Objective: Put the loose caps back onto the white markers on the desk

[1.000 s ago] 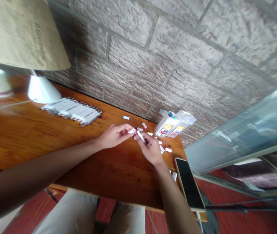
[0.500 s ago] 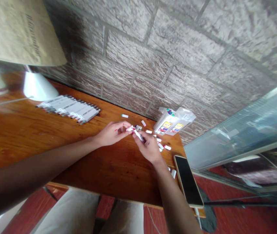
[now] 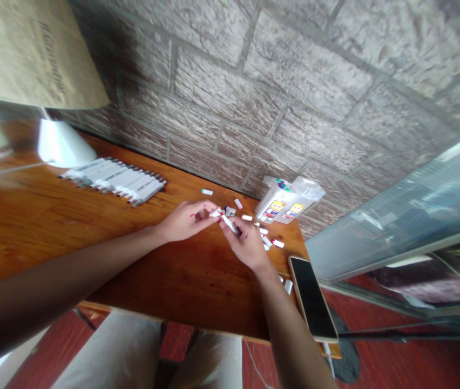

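Note:
My right hand (image 3: 246, 240) is closed around a white marker (image 3: 229, 222) with a red end that points up and left. My left hand (image 3: 189, 220) pinches a small white cap (image 3: 215, 213) right at that red end; whether the cap touches the marker I cannot tell. Red marks show on the left hand's fingers. Loose marker caps (image 3: 278, 243) lie scattered beyond and to the right of my right hand, some partly hidden by it. Off to the left, a row of capless-looking white markers (image 3: 119, 180) lies side by side on the wooden table (image 3: 173, 281).
A clear plastic marker case (image 3: 276, 208) with a few pens stands at the back right by the brick wall. A phone (image 3: 313, 300) with a cable lies along the right edge. A lamp (image 3: 62, 143) stands at the back left, its cord (image 3: 7, 173) crossing the table.
Almost nothing has moved. Both hands stay together with the marker and cap; the view has shifted very slightly.

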Action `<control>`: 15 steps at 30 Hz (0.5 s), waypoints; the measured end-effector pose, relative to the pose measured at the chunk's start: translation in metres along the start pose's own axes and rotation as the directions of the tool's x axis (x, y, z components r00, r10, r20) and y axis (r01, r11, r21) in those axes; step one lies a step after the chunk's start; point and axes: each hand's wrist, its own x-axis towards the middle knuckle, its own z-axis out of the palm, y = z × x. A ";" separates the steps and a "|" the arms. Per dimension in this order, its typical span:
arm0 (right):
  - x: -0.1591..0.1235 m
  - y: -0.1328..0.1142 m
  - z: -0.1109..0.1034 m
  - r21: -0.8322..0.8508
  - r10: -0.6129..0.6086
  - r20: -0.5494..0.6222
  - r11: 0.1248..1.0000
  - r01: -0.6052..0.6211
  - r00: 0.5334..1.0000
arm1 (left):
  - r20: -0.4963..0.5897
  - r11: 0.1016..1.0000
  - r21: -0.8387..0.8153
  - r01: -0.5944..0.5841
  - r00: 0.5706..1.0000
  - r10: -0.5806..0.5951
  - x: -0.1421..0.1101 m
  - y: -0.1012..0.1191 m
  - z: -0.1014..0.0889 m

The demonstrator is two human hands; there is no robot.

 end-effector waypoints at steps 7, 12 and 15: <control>-0.001 0.001 0.001 -0.018 0.004 0.036 1.000 -0.004 0.999 | 0.152 1.000 -0.016 -0.003 0.988 0.005 0.000 -0.006 0.000; -0.001 0.005 0.004 -0.027 0.006 0.104 1.000 -0.003 0.995 | 0.281 0.994 0.074 -0.077 0.958 0.053 -0.001 -0.009 0.000; -0.001 0.005 0.005 -0.020 0.013 0.116 1.000 -0.011 0.993 | 0.287 0.990 0.093 -0.105 0.955 0.074 -0.001 -0.009 0.000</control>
